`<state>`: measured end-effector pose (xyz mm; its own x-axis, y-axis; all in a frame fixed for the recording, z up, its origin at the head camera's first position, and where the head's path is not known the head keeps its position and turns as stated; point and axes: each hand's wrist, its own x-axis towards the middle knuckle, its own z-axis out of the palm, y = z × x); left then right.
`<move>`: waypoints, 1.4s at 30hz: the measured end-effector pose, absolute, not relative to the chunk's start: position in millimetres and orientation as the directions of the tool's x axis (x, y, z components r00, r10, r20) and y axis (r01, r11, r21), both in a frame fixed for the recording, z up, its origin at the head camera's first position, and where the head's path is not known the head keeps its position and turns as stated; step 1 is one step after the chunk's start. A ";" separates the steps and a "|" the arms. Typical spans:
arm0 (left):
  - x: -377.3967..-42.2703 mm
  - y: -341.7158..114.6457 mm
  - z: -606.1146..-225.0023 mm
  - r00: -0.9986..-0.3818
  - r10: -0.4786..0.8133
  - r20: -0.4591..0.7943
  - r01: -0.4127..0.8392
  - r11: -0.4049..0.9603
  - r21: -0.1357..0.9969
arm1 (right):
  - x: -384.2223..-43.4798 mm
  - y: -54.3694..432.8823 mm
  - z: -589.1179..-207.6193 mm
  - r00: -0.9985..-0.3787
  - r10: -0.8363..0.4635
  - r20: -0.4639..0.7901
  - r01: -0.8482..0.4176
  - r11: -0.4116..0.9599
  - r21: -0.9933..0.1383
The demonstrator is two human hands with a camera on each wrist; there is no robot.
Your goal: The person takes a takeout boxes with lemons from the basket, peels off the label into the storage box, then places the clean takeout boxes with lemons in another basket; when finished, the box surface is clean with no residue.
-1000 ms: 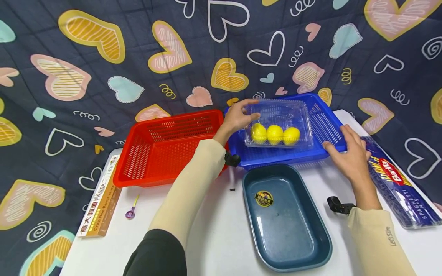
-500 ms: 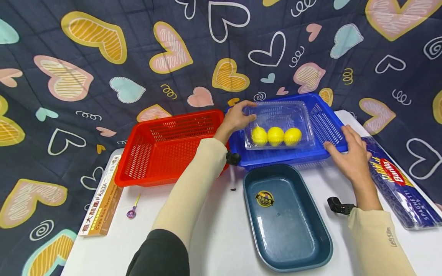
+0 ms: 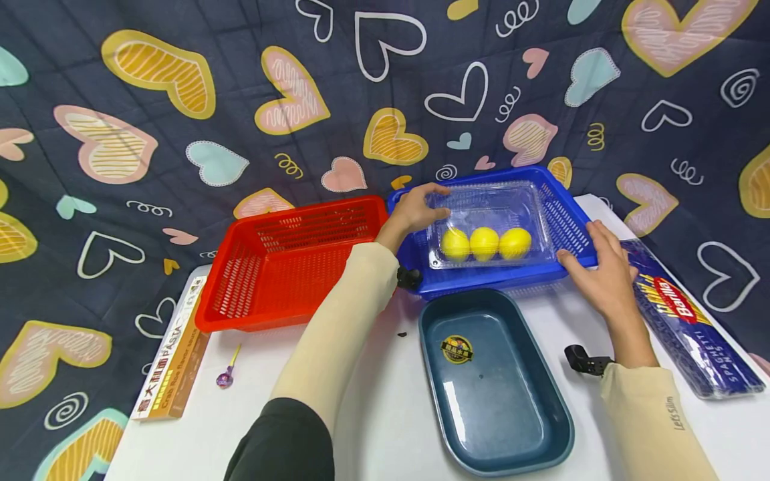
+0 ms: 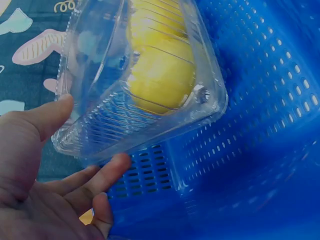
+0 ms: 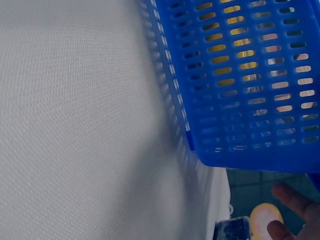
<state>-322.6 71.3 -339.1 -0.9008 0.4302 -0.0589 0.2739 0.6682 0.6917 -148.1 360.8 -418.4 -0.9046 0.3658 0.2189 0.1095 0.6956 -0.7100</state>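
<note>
My left hand (image 3: 416, 212) grips the left end of a clear plastic clamshell box (image 3: 490, 200). Three lemons (image 3: 484, 244) rest along its near side. In the left wrist view, the thumb lies at one edge of the box and the fingertips (image 4: 120, 161) reach the opposite edge. The box sits within the outline of a blue slotted basket (image 3: 568, 224), tilted toward me. At the basket's near right corner my right hand (image 3: 604, 277) holds the rim, thumb on the front and fingers along the side. The right wrist view catches only part of those fingers (image 5: 292, 200).
A red slotted basket (image 3: 289, 274) stands left of the blue one. In front is a dark teal tray (image 3: 499, 401). A spaghetti packet (image 3: 692, 321) lies at the right, a pasta box (image 3: 171, 361) and a lollipop (image 3: 226, 377) at the left. A heart-patterned cloth (image 3: 337, 80) hangs behind.
The clamshell box has shifted slightly down and to the right inside the blue basket, with my left hand following. My right hand stays at the basket's corner. The head view has tilted a little.
</note>
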 end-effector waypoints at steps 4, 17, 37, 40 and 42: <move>-323.4 70.8 -339.9 -0.884 0.463 -0.062 0.290 0.648 0.704 | -149.6 359.8 -419.2 -0.905 0.364 0.222 0.105 0.696 -0.710; -323.2 64.5 -336.4 -0.872 0.480 -0.095 0.277 0.644 0.713 | -157.4 356.9 -419.7 -0.911 0.344 0.225 0.089 0.699 -0.710; -280.6 18.8 -319.2 -0.877 0.460 0.137 0.381 0.493 0.782 | -166.8 374.0 -413.0 -0.941 0.292 0.172 0.102 0.729 -0.677; -269.4 7.6 -318.3 -0.881 0.444 0.165 0.394 0.495 0.774 | -167.8 379.0 -406.7 -0.956 0.262 0.132 0.110 0.738 -0.666; -263.1 0.5 -318.7 -0.883 0.433 0.181 0.403 0.502 0.765 | -167.9 382.5 -402.7 -0.963 0.249 0.101 0.125 0.747 -0.653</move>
<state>-263.1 0.5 -318.7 -0.8833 0.4325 0.1809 0.4027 0.5023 0.7652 -167.9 382.5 -402.7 -0.9633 0.2487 0.1010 0.1246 0.7475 -0.6525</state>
